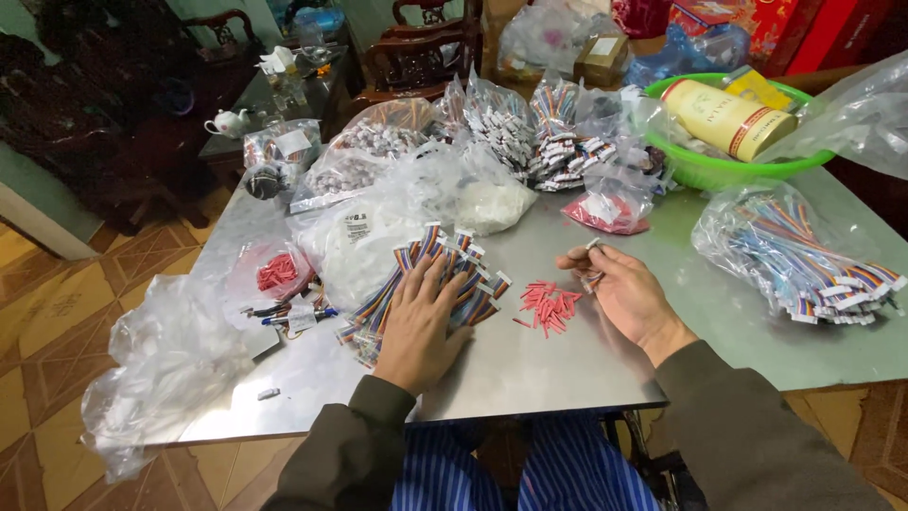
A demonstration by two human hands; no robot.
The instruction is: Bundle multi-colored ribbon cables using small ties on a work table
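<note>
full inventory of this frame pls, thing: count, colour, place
table: one, grey metal, centre
ribbon cables: one loose pile, rainbow, under left hand
red pieces: small heap, red, between the hands
bag of cables: one, clear, rainbow contents, table right
basin: one, green, back right
tube: one, cream, in basin
bags of parts: several, clear, back centre
white bag: one, centre left
bag of red pieces: one, clear, left
empty bags: crumpled, clear, left edge
teapot: one, white, far side table
left hand: flat on cables
right hand: pinching a small connector
</note>
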